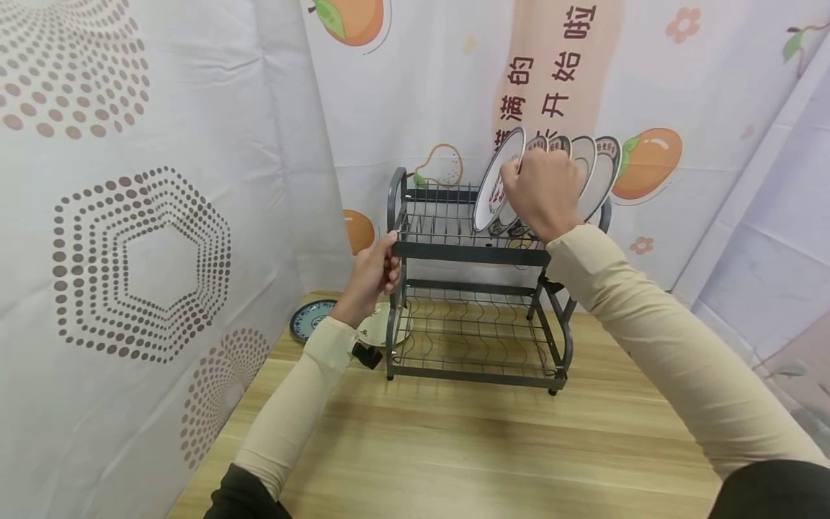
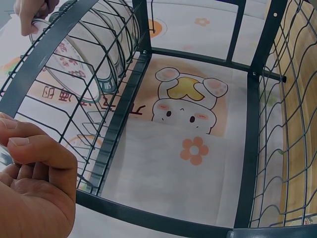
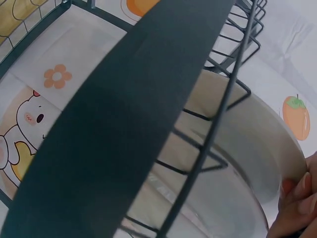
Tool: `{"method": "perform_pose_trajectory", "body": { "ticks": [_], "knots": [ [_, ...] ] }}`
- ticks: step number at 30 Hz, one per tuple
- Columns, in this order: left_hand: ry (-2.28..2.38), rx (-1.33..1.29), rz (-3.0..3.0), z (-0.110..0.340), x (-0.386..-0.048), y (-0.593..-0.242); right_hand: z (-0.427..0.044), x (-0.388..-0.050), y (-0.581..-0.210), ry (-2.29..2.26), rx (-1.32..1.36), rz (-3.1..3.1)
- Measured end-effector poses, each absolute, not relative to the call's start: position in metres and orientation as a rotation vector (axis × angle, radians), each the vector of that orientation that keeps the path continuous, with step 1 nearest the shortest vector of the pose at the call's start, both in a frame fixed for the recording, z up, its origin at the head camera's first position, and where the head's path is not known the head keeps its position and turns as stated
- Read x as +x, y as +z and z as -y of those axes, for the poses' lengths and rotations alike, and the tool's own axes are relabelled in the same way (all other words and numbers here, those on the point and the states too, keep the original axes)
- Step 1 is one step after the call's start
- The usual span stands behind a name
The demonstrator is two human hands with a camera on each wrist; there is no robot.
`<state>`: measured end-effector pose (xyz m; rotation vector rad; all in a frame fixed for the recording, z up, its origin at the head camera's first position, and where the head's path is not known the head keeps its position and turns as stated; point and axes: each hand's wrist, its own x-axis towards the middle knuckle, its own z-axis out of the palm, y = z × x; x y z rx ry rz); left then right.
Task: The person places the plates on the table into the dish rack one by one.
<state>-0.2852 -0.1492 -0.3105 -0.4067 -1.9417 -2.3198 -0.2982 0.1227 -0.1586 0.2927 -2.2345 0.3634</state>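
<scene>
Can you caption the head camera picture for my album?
Left hand holds the dish rack; right hand holds a tilted plate.

Rack point(image 1: 470, 252) dark grey; leftmost plate point(image 1: 501, 173) white, red-lettered; sleeves point(image 1: 661, 324) beige.

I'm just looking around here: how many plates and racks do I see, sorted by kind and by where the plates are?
Plates in the upper tier: 5
Blue plate on the table: 1
Cream plate on the table, partly hidden: 1
Dish rack: 1
Total in view: 8
</scene>
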Motion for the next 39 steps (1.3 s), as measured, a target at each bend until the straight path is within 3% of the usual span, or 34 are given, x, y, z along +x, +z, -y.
{"method": "perform_pose_trajectory", "body": {
  "ticks": [24,39],
  "knots": [
    [-2.33,-0.412,1.929,0.148,-0.285,-0.31,-0.116,-0.288,-0.155,0.153,0.213,2.541],
    [-2.324,-0.386,1.934,0.148,-0.284,-0.308,-0.123,-0.278,-0.159,0.173,0.297,2.511]
  ]
}}
